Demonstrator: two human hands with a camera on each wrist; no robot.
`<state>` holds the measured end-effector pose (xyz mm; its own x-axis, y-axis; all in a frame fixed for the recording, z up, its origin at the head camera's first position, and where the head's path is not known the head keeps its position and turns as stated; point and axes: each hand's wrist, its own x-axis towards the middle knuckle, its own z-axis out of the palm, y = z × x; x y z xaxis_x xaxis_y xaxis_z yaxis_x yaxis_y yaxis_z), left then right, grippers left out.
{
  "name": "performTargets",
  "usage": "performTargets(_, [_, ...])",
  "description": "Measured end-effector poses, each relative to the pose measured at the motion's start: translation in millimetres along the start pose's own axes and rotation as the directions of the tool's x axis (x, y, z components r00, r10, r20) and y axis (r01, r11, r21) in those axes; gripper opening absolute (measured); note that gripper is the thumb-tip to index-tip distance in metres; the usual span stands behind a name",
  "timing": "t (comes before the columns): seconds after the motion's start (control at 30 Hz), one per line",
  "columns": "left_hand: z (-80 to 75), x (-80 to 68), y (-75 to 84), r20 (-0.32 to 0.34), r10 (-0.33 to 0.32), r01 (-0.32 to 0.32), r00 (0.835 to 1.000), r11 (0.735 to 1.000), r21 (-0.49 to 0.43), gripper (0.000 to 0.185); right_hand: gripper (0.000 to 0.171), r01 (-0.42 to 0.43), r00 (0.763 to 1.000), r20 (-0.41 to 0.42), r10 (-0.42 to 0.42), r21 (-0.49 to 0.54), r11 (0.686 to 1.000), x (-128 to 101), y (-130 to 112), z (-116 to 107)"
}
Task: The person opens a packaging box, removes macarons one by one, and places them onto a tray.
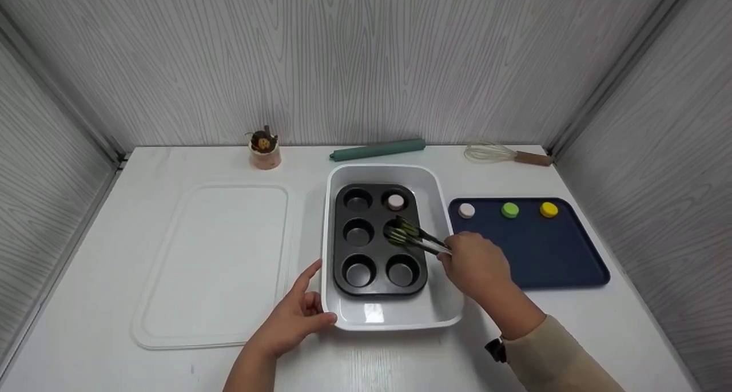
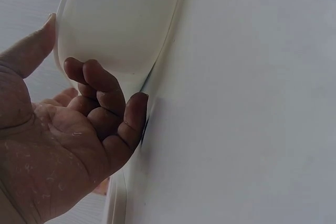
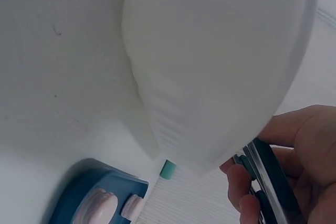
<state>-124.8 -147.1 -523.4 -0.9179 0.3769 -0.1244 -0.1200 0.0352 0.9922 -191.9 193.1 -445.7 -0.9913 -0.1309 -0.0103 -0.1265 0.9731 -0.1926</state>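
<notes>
White dish [image 1: 440, 209] sits mid-surface [image 1: 103, 323], w/ a dark 6-cup tin [image 1: 374, 237] lying inside it. R hand [image 1: 477, 263] is over the dish's right rim, fingers curled round the tongs [image 1: 420, 238], gripping them; tong tips w/ green ends reach into the tin's middle right cup, and there's a bit of green at the tips, can't tell if it's a piece or just the tips. Wrist view shows the same grip from under the dish: fingers [image 3: 241, 182] wrapped on the metal tong arms [image 3: 270, 182] just beside the dish's outer wall [image 3: 210, 77]. L hand [image 1: 297, 315] rests at the dish's near left corner, thumb on the rim, fingers loosely bent against the outside, grasping nothing; its wrist cam shows the fingertips [image 2: 131, 114] touching the wall [image 2: 115, 19] where it meets the surface. A pink disc [image 1: 396, 202] lies in the tin's far right cup. Right of the dish, a navy tray [image 1: 537, 254] carries 3 discs along its far edge: pink [image 1: 466, 210], green [image 1: 510, 210], yellow [image 1: 549, 209]. Left of the dish, a white board [image 1: 217, 260] lies flat. Behind the dish: teal rolling pin [image 1: 378, 149]; behind and left, a small pot [image 1: 265, 149]; behind and right, a whisk [image 1: 506, 154].
</notes>
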Motion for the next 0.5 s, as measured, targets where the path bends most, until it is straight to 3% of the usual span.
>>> performTargets(0.5, [-0.3, -1.0, 0.8, -0.002, 0.023, -0.023, 1.000, 1.000, 0.011, 0.106, 0.011, 0.000, 0.999, -0.051, 0.001, 0.019, 1.000, -2.3, -0.4, 5.5])
